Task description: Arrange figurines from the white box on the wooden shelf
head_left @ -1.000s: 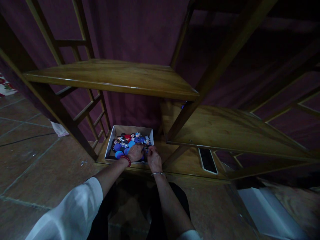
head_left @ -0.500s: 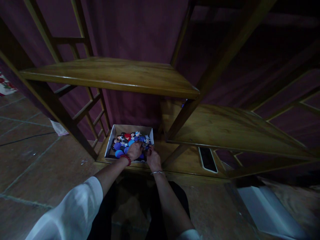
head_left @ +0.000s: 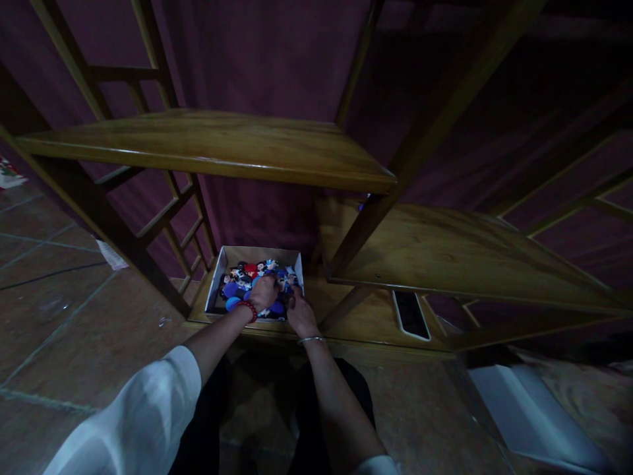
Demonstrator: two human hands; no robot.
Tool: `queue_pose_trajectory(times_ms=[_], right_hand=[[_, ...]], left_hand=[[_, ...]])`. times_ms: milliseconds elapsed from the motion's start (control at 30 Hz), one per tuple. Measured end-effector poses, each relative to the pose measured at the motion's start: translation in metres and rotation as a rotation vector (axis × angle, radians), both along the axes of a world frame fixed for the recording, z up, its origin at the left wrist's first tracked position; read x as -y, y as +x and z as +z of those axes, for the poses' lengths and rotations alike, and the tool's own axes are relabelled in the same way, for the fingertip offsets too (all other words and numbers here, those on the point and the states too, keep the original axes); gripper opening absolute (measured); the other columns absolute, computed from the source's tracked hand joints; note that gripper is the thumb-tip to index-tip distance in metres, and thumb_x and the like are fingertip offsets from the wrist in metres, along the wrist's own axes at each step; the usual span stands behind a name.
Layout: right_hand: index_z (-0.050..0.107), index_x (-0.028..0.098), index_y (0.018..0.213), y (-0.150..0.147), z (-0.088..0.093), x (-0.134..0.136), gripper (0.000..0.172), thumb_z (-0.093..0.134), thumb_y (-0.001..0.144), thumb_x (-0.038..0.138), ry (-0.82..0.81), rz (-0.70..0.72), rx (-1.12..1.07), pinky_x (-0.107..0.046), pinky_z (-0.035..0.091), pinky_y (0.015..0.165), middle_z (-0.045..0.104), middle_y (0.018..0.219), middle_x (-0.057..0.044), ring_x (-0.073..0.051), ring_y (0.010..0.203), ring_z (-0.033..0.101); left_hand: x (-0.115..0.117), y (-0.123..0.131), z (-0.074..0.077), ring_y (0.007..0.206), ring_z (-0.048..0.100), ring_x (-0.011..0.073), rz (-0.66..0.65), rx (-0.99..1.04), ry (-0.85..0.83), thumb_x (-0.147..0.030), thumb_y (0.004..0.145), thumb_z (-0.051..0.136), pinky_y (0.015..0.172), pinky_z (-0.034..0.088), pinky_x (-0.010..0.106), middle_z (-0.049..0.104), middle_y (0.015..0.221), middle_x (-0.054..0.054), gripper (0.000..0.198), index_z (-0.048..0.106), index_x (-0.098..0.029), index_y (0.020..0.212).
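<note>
A shallow white box (head_left: 214, 284) sits on the lowest wooden shelf (head_left: 356, 323), filled with several small colourful figures and blue discs (head_left: 237, 280). My left hand (head_left: 262, 293), with a red bead bracelet at the wrist, reaches into the box with fingers curled among the pieces. My right hand (head_left: 299, 314), with a thin bangle at the wrist, rests at the box's near right corner, fingers bent onto the pieces. What either hand grips is too small and dark to make out.
A wide wooden shelf board (head_left: 208, 145) hangs above the box, and another board (head_left: 459, 254) lies to the right. A dark phone in a white case (head_left: 409, 315) lies on the lowest shelf. Tiled floor (head_left: 59, 310) spreads left; a pale flat object (head_left: 534, 415) lies at lower right.
Both hands have moved slightly farther into the box, the left hand going deeper among the pieces. The view has dropped a little.
</note>
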State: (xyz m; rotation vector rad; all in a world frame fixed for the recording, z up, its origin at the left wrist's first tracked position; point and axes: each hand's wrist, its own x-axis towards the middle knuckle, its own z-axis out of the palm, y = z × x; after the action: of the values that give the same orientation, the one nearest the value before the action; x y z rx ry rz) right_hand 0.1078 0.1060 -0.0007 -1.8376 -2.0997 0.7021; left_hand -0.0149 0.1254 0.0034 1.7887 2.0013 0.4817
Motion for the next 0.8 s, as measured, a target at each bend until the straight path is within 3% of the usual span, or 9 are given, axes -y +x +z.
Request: queue_pose_trajectory(times_ms=[200,367,600,800], right_hand=[[0.033,0.02,0.126,0.003,-0.009,-0.009,0.045,0.031,0.081,0.015,-0.09,0.023,-0.186,-0.023,0.039,0.085,0.055,0.114,-0.006,-0.014,0.099,0.054],[0.037,0.019,0.124,0.003,-0.02,-0.018,0.043,0.032,0.081,0.017,-0.104,0.019,-0.308,-0.024,0.035,0.091,0.053,0.116,-0.006,-0.012,0.103,0.05],[0.046,0.023,0.116,0.001,-0.029,-0.025,0.039,0.033,0.08,0.015,-0.031,0.02,-0.353,-0.024,0.039,0.088,0.058,0.109,-0.002,-0.011,0.096,0.055],[0.053,0.017,0.108,0.002,-0.016,-0.019,0.033,0.039,0.079,0.018,-0.02,0.055,-0.299,-0.023,0.04,0.085,0.06,0.104,-0.006,-0.013,0.095,0.055]], left_hand=[[-0.002,-0.005,0.001,0.076,0.06,0.0139,0.033,0.094,-0.09,-0.026,0.076,0.049,0.069,0.044,0.021,0.065,0.084,0.007,0.027,0.056,-0.014,0.099],[-0.001,-0.014,0.0,0.058,0.059,0.0107,0.051,0.277,-0.178,-0.028,0.079,0.046,0.054,0.044,0.018,0.065,0.071,0.004,0.031,0.053,-0.014,0.105],[-0.007,-0.026,0.005,0.064,0.062,0.0112,0.075,0.18,-0.122,-0.024,0.076,0.05,0.062,0.044,0.018,0.066,0.078,0.006,0.032,0.053,-0.012,0.105],[-0.009,-0.024,0.012,0.068,0.062,0.0121,0.021,0.085,-0.148,-0.026,0.076,0.05,0.066,0.043,0.019,0.066,0.079,0.006,0.03,0.055,-0.014,0.103]])
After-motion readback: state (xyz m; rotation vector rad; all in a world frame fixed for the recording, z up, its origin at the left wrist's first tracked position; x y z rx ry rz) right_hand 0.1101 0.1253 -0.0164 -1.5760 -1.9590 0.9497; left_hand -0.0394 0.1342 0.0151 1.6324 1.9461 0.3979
